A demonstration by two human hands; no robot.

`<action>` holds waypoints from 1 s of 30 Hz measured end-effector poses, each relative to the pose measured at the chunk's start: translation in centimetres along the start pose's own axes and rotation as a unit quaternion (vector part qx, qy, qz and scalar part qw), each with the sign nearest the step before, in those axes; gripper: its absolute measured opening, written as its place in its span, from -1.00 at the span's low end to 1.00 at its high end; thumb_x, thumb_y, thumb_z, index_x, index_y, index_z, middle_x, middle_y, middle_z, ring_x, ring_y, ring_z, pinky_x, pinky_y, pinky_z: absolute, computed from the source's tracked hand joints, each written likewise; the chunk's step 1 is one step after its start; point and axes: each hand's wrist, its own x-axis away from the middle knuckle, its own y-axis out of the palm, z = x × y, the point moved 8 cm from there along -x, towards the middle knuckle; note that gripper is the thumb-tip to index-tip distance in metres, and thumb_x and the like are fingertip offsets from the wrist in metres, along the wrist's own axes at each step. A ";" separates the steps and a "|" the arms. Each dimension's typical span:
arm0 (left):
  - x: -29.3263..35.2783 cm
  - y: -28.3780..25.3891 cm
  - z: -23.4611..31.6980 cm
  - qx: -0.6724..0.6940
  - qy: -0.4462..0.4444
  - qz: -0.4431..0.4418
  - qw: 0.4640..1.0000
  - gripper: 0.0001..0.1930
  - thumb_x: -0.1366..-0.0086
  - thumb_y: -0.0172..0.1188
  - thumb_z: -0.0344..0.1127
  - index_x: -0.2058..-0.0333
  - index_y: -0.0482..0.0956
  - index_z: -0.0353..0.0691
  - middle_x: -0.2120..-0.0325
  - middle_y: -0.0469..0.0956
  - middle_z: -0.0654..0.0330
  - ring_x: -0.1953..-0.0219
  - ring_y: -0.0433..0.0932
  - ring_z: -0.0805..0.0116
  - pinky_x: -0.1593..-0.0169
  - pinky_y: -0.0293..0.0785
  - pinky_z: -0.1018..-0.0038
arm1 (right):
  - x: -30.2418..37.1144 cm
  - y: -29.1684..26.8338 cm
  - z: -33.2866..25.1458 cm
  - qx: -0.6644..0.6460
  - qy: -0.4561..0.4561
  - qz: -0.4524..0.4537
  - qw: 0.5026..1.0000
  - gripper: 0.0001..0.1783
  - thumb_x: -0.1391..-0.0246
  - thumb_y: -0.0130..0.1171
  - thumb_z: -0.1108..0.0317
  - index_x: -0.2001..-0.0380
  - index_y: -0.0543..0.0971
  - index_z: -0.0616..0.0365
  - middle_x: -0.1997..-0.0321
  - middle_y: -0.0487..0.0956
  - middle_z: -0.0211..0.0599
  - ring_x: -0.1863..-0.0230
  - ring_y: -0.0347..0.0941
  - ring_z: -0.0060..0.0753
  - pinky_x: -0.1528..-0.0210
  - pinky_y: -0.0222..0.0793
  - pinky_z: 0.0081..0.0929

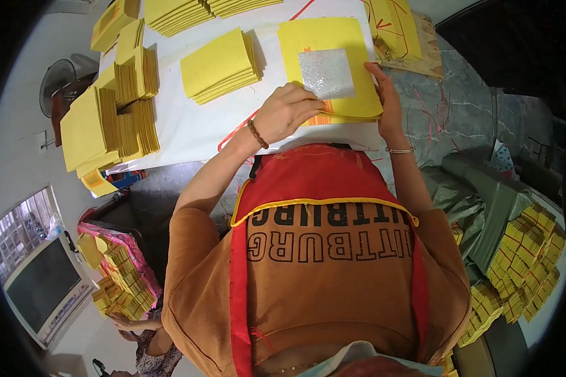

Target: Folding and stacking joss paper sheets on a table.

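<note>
A yellow paper sheet (294,38) with a silver foil square (326,73) and orange marks lies flat near the front of the white table (195,135). My left hand (289,112), fingers curled together, pinches its near edge left of centre. Along the right edge, my right hand (388,100) is curved round the paper, one finger reaching over the top; its other fingers are partly hidden. The near edge stands slightly raised, with another yellow layer showing beneath. Left of my left hand lies a small pile of folded yellow paper (220,66).
Stacked folded yellow bundles (100,122) line the table's left side, with more piles (176,14) at the back. Yellow paper (393,31) rests on a wooden board to the right. Tied yellow bundles (522,264) are heaped behind at right. Another person's hand (129,322) touches bundles at lower left.
</note>
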 end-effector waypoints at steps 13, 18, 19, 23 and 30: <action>1.5 0.1 1.4 -0.143 -0.033 0.029 0.989 -0.63 -0.17 0.12 -0.24 0.03 0.48 -0.16 -0.02 0.38 0.09 -0.03 0.31 0.13 -0.04 0.19 0.28 | 0.8 1.3 -0.1 -0.023 -0.035 -0.108 0.993 -0.27 -0.27 -0.63 -0.13 -0.25 0.10 0.20 -0.36 0.07 -0.26 -0.40 -0.21 -0.34 -0.38 -0.38 -0.39; 2.2 -0.3 -1.5 -0.126 -0.081 0.071 0.986 -0.70 -0.17 0.10 -0.31 0.10 0.52 -0.20 0.07 0.43 0.04 0.09 0.37 0.10 0.01 0.26 0.30 | 0.2 1.3 0.0 0.066 -0.062 -0.111 0.990 -0.27 -0.27 -0.63 -0.12 -0.21 0.20 0.18 -0.34 0.12 -0.30 -0.43 -0.35 -0.35 -0.38 -0.50 -0.34; 2.2 -0.3 -1.3 -0.125 -0.081 0.070 0.986 -0.70 -0.17 0.10 -0.31 0.10 0.52 -0.20 0.07 0.43 0.04 0.09 0.37 0.10 0.01 0.26 0.30 | 0.2 1.3 0.1 0.067 -0.063 -0.111 0.990 -0.28 -0.27 -0.63 -0.12 -0.20 0.23 0.18 -0.33 0.14 -0.30 -0.43 -0.40 -0.34 -0.38 -0.53 -0.32; 1.8 0.0 0.0 -0.148 -0.079 0.040 0.985 -0.65 -0.12 0.17 -0.26 0.10 0.51 -0.19 0.07 0.42 0.05 0.09 0.36 0.10 0.02 0.27 0.30 | 0.2 1.5 -0.5 0.100 -0.093 -0.113 0.984 -0.30 -0.28 -0.62 -0.09 -0.19 0.25 0.17 -0.33 0.15 -0.29 -0.43 -0.38 -0.30 -0.38 -0.52 -0.29; 2.1 1.3 0.4 -0.178 -0.051 -0.004 0.983 -0.46 0.03 0.29 -0.20 0.02 0.43 -0.12 0.02 0.33 0.15 0.03 0.29 0.16 0.06 0.25 0.27 | 0.2 1.7 -0.8 0.095 -0.100 -0.093 0.986 -0.36 -0.29 -0.55 -0.01 -0.09 0.36 0.18 -0.27 0.24 -0.20 -0.42 -0.29 -0.18 -0.38 -0.43 -0.29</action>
